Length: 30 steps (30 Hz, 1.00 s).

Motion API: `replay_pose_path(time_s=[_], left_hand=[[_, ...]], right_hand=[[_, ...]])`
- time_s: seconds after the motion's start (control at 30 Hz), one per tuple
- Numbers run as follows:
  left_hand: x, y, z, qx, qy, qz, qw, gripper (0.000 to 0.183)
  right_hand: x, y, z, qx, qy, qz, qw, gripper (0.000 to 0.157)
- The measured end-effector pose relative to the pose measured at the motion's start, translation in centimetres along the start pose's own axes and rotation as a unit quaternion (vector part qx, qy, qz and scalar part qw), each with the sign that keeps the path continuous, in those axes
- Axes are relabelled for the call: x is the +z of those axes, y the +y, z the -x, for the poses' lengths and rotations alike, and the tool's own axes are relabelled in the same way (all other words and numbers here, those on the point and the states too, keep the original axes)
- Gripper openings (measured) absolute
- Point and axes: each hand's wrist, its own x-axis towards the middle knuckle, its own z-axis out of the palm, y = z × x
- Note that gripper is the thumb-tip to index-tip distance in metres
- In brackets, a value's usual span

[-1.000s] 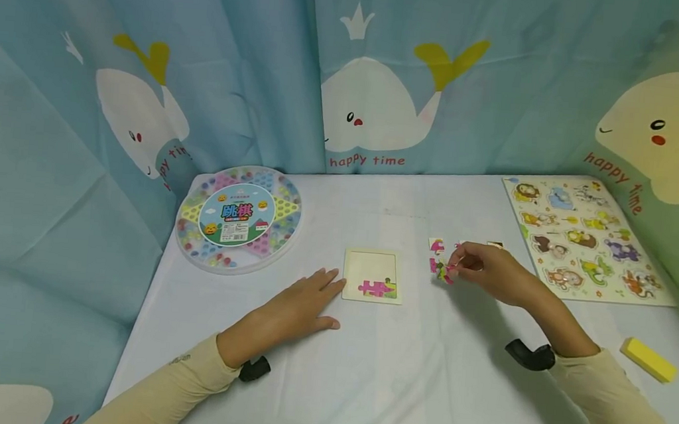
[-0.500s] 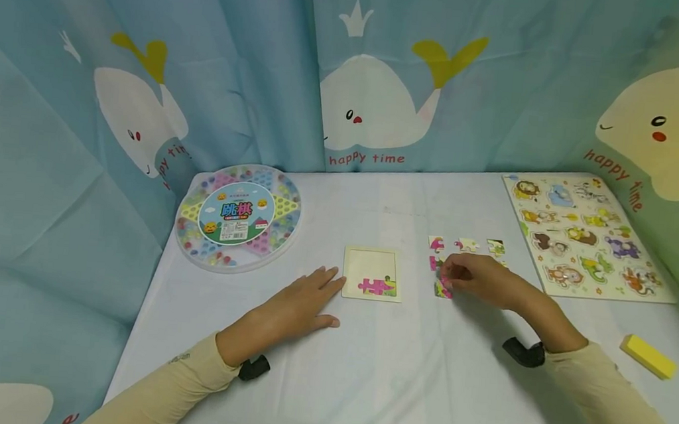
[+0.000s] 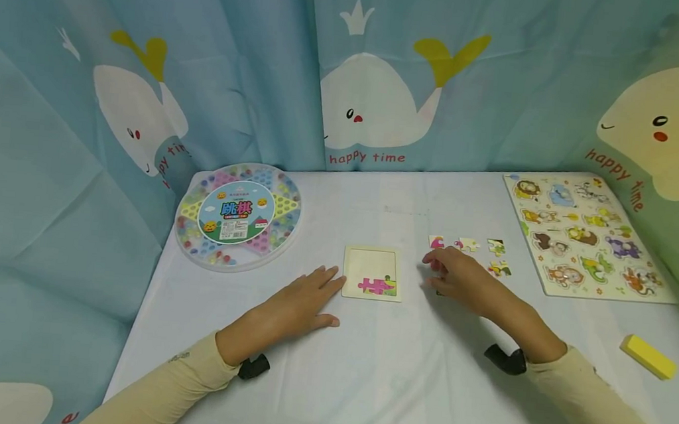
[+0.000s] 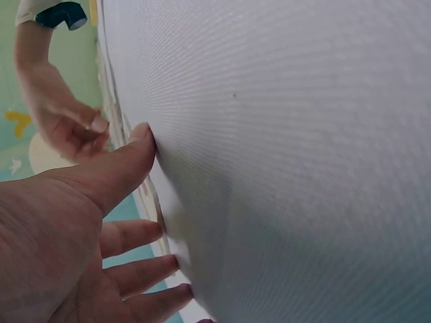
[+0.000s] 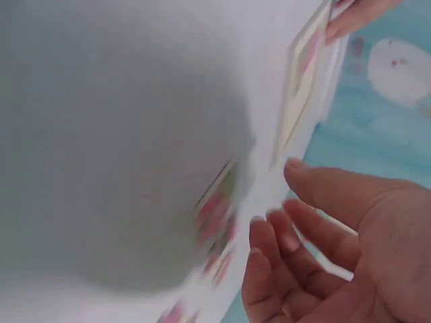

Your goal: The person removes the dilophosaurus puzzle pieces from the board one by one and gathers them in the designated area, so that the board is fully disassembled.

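My left hand (image 3: 302, 302) lies on the table with fingers spread, its fingertips at the left edge of a small square puzzle tray (image 3: 371, 262). Joined pink and green jigsaw pieces (image 3: 378, 286) fill the lower right of that tray. My right hand (image 3: 456, 279) hovers just right of it, fingers loosely bent. In the right wrist view, its thumb and fingers are apart with nothing between them. Loose jigsaw pieces (image 3: 467, 245) lie beyond this hand, and blurred pieces (image 5: 217, 212) appear beneath it in the right wrist view. The hand partly hides others.
A round Chinese checkers set (image 3: 237, 214) lies at the back left. On the right is a wooden animal puzzle board (image 3: 588, 241), with a yellow block (image 3: 648, 357) in front of it. A whale-print curtain (image 3: 377, 108) hangs along the table's back edge.
My right hand has lowered a pinched jigsaw piece to the table near the others, let go, and shifted left toward the tray. My left hand stays where it was.
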Motion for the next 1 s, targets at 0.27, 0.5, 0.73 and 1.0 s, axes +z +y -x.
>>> replay_pose_path(time_s=[0.27,0.5,0.73,1.0], left_hand=[[0.0,-0.1,-0.1,0.005,0.002,-0.002,1.0,0.079],[0.1,-0.1,-0.2,0.01,0.005,0.01,0.9999,0.078],[0.1,-0.1,-0.2,0.005,0.006,0.001,1.0,0.078],[0.1,-0.2,-0.1,0.008,0.006,0.007,0.9999,0.078]], right_hand=[[3.4,-4.4,-2.1,-0.033,-0.01,-0.008,0.999,0.027],[4.9,-5.9,-3.3,-0.014,-0.037,0.025,0.999,0.022],[4.9,-6.2,-3.4,-0.015,-0.043,0.028,0.999,0.019],[5.1,-6.0,-3.4,-0.016,-0.036,0.023,0.999,0.026]])
